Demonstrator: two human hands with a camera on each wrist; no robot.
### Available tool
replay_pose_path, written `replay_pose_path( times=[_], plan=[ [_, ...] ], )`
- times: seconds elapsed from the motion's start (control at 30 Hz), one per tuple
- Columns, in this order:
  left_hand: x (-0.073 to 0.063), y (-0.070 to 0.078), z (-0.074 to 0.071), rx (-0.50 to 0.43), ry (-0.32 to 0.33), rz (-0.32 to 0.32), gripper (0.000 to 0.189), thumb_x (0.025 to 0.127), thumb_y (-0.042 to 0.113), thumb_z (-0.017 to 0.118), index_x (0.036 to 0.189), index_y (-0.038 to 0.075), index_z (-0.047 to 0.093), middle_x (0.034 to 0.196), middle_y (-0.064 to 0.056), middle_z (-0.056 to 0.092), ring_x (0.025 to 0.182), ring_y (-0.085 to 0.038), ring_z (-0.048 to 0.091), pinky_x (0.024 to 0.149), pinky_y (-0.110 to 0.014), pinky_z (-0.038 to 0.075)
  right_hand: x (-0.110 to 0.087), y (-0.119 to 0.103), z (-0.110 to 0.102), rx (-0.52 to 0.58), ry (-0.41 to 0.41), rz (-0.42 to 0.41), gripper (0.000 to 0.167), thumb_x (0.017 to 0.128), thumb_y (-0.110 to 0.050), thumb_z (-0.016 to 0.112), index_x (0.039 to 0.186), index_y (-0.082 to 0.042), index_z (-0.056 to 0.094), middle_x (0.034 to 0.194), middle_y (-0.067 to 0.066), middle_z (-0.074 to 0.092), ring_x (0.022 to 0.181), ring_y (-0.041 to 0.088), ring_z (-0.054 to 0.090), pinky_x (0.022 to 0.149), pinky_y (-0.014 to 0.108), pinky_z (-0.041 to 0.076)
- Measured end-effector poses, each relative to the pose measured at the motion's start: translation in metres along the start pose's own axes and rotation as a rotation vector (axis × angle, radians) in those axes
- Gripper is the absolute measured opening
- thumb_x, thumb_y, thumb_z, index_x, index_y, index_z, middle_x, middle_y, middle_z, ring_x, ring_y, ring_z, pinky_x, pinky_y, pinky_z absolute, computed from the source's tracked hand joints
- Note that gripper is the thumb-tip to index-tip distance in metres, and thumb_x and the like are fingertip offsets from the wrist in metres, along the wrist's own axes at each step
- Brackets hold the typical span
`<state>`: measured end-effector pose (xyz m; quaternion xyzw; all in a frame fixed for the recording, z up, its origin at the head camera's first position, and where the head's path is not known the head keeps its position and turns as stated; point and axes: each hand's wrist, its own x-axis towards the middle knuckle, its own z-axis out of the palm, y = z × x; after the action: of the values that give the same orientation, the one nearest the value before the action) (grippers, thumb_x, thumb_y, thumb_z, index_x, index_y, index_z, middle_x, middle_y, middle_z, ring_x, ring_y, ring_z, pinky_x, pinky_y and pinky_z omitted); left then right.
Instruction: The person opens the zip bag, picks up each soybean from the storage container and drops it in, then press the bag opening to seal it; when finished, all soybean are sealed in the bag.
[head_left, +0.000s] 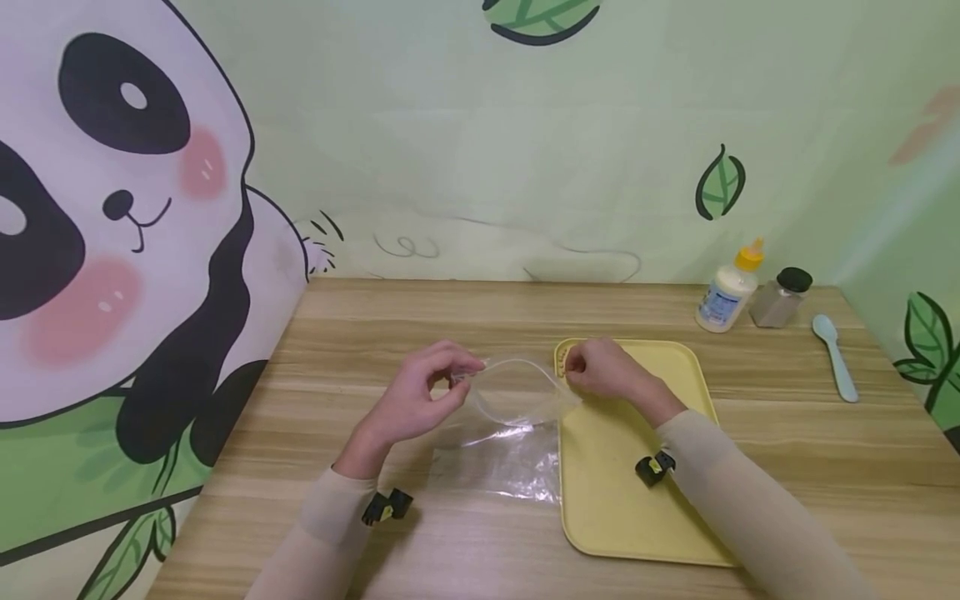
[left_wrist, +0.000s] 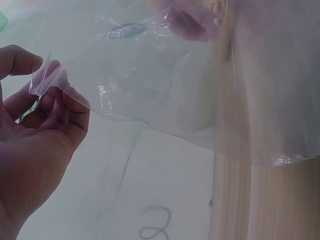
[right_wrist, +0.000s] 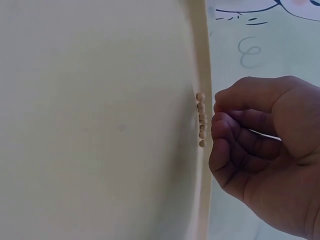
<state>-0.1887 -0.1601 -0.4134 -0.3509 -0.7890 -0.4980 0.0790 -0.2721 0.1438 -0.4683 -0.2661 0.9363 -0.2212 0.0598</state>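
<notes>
My left hand [head_left: 420, 387] pinches one end of a clear plastic bag [head_left: 495, 462] at its mouth, which gapes in a loop towards the tray. In the left wrist view the thin film of the bag [left_wrist: 165, 95] spreads out from between thumb and fingers. My right hand [head_left: 607, 371] is over the far left corner of a yellow tray [head_left: 630, 517], thumb and fingertips drawn together. In the right wrist view, small round tan balls [right_wrist: 201, 120] line up along the tray's edge beside those fingertips; I cannot tell whether one is pinched between them.
A white glue bottle [head_left: 725, 296] with a yellow cap and a clear jar [head_left: 780, 300] with a black lid stand at the back right. To their right lies a pale blue spoon [head_left: 835, 358]. Behind the wooden table [head_left: 450, 317] rises a wall painted with a panda [head_left: 127, 225] and leaves.
</notes>
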Motion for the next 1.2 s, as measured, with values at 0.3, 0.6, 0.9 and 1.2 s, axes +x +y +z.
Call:
replay_pose_path(
  times=[0.3, 0.6, 0.9, 1.2],
  plan=[
    [0.0, 0.001, 0.001, -0.002, 0.001, -0.006, 0.028, 0.082, -0.007, 0.063, 0.109, 0.001, 0.068, 0.103, -0.014, 0.067, 0.083, -0.017, 0.059, 0.072, -0.025, 0.055, -0.006, -0.007, -0.011, 0.023, 0.036, -0.013, 0.009, 0.083, -0.01, 0.064, 0.083, -0.009, 0.073, 0.076, -0.001, 0.07, 0.071, 0.011, 0.061, 0.071, 0.031, 0.054],
    [0.0, -0.002, 0.001, 0.004, 0.001, 0.002, 0.028, 0.082, -0.008, 0.062, 0.109, 0.0, 0.068, 0.102, -0.015, 0.067, 0.083, -0.016, 0.059, 0.072, -0.027, 0.056, -0.011, -0.016, -0.024, 0.044, 0.08, -0.043, 0.009, 0.084, -0.011, 0.065, 0.085, -0.008, 0.073, 0.077, 0.0, 0.069, 0.071, 0.011, 0.061, 0.069, 0.03, 0.054],
    [0.0, 0.004, 0.002, 0.014, 0.004, -0.03, 0.028, 0.081, -0.01, 0.063, 0.108, -0.002, 0.067, 0.101, -0.016, 0.066, 0.082, -0.018, 0.059, 0.071, -0.028, 0.055, -0.015, -0.03, -0.036, 0.056, 0.126, -0.067, 0.009, 0.084, -0.011, 0.065, 0.084, -0.008, 0.073, 0.074, -0.002, 0.068, 0.068, 0.009, 0.059, 0.065, 0.027, 0.052],
    [0.001, 0.007, 0.002, 0.025, 0.004, -0.026, 0.027, 0.079, -0.013, 0.062, 0.105, -0.007, 0.066, 0.099, -0.02, 0.066, 0.081, -0.019, 0.059, 0.071, -0.026, 0.055, -0.025, -0.051, -0.05, 0.087, 0.168, -0.101, 0.008, 0.085, -0.012, 0.067, 0.087, -0.007, 0.073, 0.076, -0.002, 0.066, 0.068, 0.01, 0.057, 0.063, 0.025, 0.05]
  ],
)
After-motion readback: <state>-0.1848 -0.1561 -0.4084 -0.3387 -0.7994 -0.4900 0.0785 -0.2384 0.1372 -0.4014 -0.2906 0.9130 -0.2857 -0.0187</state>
